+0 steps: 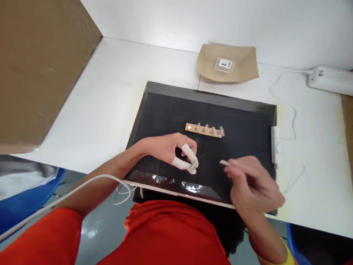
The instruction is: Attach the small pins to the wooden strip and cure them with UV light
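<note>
My left hand (179,151), with white covers on thumb and forefinger, pinches a small clear piece (193,166) over the near part of the black mat (171,114). To its right, my right hand (250,184) is closed around a thin pale tool (225,162) whose tip points left. The two hands are apart. Behind them on the mat lies a narrow tan strip (204,131) with a white dot at its left end and several clear, tube-like pieces standing or leaning along it.
A brown paper tray (245,66) holding a small clear box (224,65) stands at the back. A white power strip (331,79) is at the right, a white holder (275,145) at the mat's right edge. Cardboard (44,70) rises at the left. A white cable (102,176) crosses my left arm.
</note>
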Motion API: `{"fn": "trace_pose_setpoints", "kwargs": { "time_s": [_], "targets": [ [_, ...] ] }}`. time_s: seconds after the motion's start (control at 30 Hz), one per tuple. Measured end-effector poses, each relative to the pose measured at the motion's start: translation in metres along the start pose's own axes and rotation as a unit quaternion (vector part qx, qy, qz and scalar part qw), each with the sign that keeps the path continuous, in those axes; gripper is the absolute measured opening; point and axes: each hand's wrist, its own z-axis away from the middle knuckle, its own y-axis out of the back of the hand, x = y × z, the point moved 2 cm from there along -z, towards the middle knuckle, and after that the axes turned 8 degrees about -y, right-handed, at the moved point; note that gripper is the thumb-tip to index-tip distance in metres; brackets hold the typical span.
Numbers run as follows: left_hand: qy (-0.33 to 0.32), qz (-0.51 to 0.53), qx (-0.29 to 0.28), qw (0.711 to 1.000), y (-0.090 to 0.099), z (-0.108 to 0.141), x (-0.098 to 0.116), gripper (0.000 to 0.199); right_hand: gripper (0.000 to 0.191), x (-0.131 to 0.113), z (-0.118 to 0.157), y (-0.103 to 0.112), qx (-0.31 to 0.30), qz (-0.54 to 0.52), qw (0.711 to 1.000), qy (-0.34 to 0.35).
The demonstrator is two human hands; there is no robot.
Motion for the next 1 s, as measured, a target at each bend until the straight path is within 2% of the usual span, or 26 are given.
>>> {"fn": "trace_pose_setpoints", "kwargs": {
  "time_s": [0.03, 0.07, 0.13, 0.17, 0.2, 0.27, 0.3, 0.33, 0.4, 0.47, 0.5, 0.57, 0.6, 0.63, 0.73, 0.77, 0.87, 0.9, 0.93, 1.0],
  "targets": [
    [0.001, 0.01, -0.002, 1.0, 0.001, 0.0, 0.0, 0.014, 0.024, 0.0, 0.002, -0.001, 0.001, 0.002, 1.0, -0.004],
    [0.004, 0.022, -0.002, 1.0, 0.001, 0.0, 0.0, 0.015, 0.021, -0.002, 0.003, -0.003, -0.032, -0.001, 0.999, 0.017],
    [0.013, 0.046, -0.005, 0.999, 0.003, 0.0, -0.001, 0.015, 0.012, -0.009, 0.007, -0.008, -0.152, -0.018, 0.982, 0.11],
    [0.016, 0.053, -0.01, 0.998, 0.004, -0.001, -0.001, 0.015, 0.011, -0.011, 0.008, -0.009, -0.178, -0.021, 0.974, 0.137],
    [0.02, 0.057, -0.016, 0.998, 0.004, -0.001, -0.001, 0.015, 0.013, -0.012, 0.008, -0.009, -0.164, -0.015, 0.978, 0.126],
    [0.022, 0.059, -0.027, 0.998, 0.005, -0.001, -0.001, 0.015, 0.02, -0.011, 0.006, -0.006, -0.072, 0.01, 0.996, 0.055],
    [0.021, 0.059, -0.032, 0.998, 0.005, -0.001, -0.001, 0.015, 0.023, -0.011, 0.006, -0.005, -0.051, 0.015, 0.998, 0.03],
    [0.02, 0.059, -0.034, 0.997, 0.005, -0.001, -0.002, 0.016, 0.022, -0.012, 0.006, -0.006, -0.061, 0.015, 0.998, 0.028],
    [0.018, 0.057, -0.035, 0.998, 0.005, -0.001, -0.002, 0.016, 0.015, -0.015, 0.009, -0.01, -0.152, 0.0, 0.985, 0.082],
    [0.023, 0.066, -0.038, 0.997, 0.005, -0.001, -0.003, 0.016, 0.013, -0.015, 0.012, -0.013, -0.203, -0.008, 0.972, 0.117],
    [0.029, 0.075, -0.039, 0.996, 0.005, -0.001, -0.003, 0.015, 0.015, -0.013, 0.011, -0.011, -0.151, -0.014, 0.983, 0.108],
    [0.04, 0.099, -0.039, 0.994, 0.005, -0.002, -0.003, 0.017, 0.03, -0.008, 0.009, -0.008, -0.075, 0.002, 0.995, 0.062],
    [0.044, 0.109, -0.037, 0.992, 0.005, -0.002, -0.003, 0.018, 0.034, -0.007, 0.008, -0.007, -0.058, 0.003, 0.997, 0.052],
    [0.046, 0.116, -0.034, 0.992, 0.006, -0.002, -0.003, 0.02, 0.034, -0.007, 0.007, -0.007, -0.082, 0.003, 0.995, 0.058],
    [0.048, 0.122, -0.04, 0.991, 0.006, -0.003, -0.003, 0.019, 0.015, -0.009, 0.006, -0.01, -0.21, -0.012, 0.971, 0.11],
    [0.046, 0.121, -0.046, 0.99, 0.006, -0.003, -0.002, 0.018, 0.014, -0.007, 0.005, -0.01, -0.199, -0.01, 0.975, 0.103],
    [0.037, 0.099, -0.052, 0.993, 0.006, -0.003, -0.002, 0.015, 0.033, 0.005, 0.005, -0.007, -0.011, 0.004, 1.0, 0.013],
    [0.034, 0.09, -0.05, 0.994, 0.006, -0.003, -0.001, 0.016, 0.033, 0.008, 0.007, -0.004, 0.086, 0.007, 0.996, -0.012],
    [0.034, 0.084, -0.046, 0.995, 0.006, -0.003, -0.001, 0.016, 0.031, 0.009, 0.011, -0.006, 0.063, 0.011, 0.998, -0.012],
    [0.036, 0.079, -0.038, 0.995, 0.006, -0.003, 0.0, 0.016, 0.023, 0.007, 0.018, -0.012, -0.063, -0.009, 0.996, 0.056]
  ]
}}
